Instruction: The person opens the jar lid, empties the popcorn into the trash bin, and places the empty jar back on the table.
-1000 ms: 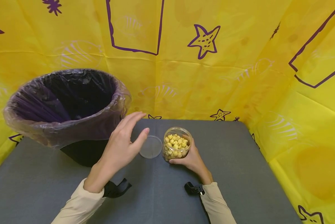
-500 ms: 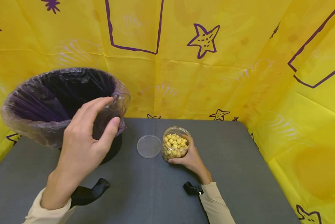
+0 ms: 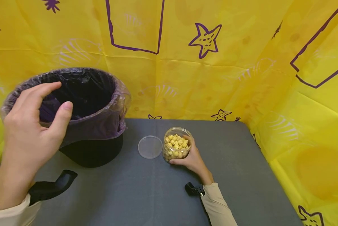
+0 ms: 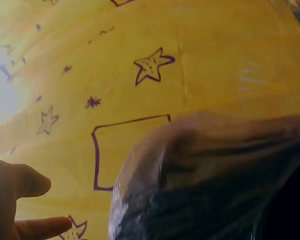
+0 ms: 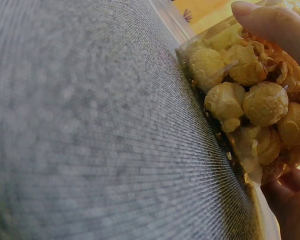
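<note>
A clear plastic jar (image 3: 176, 150) of yellow popcorn (image 3: 178, 142) stands uncovered on the grey table. My right hand (image 3: 192, 158) grips its right side, thumb across the front; in the right wrist view the popcorn (image 5: 265, 102) shows through the jar wall. Just left of the jar lies a round clear lid (image 3: 150, 147), flat on the cloth. My left hand (image 3: 34, 125) is raised at the far left, fingers apart and bent a little, holding nothing. It overlaps the near left rim of a black trash bin (image 3: 95, 153) in the head view.
A translucent purple bag (image 3: 101, 124) lines the bin, folded over its rim. Yellow cloth walls (image 3: 174, 72) with sea drawings rise behind and to the right of the grey table (image 3: 228, 147). A black wrist strap (image 3: 54, 186) sticks out beside my left wrist.
My left hand has swept leftward, from beside the lid to in front of the bin's left part, uncovering the bin's front. My right hand and the jar have stayed put.
</note>
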The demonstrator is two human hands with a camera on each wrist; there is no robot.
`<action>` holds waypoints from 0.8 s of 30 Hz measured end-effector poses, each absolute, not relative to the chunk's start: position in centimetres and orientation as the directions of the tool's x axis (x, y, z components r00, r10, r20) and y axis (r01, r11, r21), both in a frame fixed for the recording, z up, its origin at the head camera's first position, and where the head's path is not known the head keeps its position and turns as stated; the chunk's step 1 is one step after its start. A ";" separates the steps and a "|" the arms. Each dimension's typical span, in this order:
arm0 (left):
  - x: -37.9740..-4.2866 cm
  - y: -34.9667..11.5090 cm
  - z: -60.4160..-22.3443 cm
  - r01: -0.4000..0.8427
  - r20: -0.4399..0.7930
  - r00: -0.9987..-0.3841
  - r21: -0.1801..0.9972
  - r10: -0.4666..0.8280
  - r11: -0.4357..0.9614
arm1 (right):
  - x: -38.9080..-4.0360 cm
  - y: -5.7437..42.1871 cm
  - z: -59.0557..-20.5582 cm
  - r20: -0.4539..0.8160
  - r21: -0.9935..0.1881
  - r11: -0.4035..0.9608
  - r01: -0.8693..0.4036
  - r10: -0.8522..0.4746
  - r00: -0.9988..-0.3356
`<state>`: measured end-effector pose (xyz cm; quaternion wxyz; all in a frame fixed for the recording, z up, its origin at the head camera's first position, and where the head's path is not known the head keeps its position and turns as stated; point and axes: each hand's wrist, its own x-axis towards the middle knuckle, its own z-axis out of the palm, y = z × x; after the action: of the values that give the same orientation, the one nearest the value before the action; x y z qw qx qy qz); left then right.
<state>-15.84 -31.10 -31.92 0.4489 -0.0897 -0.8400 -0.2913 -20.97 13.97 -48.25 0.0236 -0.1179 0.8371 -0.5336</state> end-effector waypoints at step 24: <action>-12.6 -32.7 -26.4 0.320 0.631 -0.772 0.487 -0.074 0.813 | -20.9 14.0 -48.2 0.078 -0.897 0.411 -0.165 -0.219 -0.973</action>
<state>-12.63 -32.74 -26.36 0.3306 -0.0690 -0.8928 -0.2982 -20.87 13.97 -48.24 0.0257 -0.1143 0.8395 -0.5306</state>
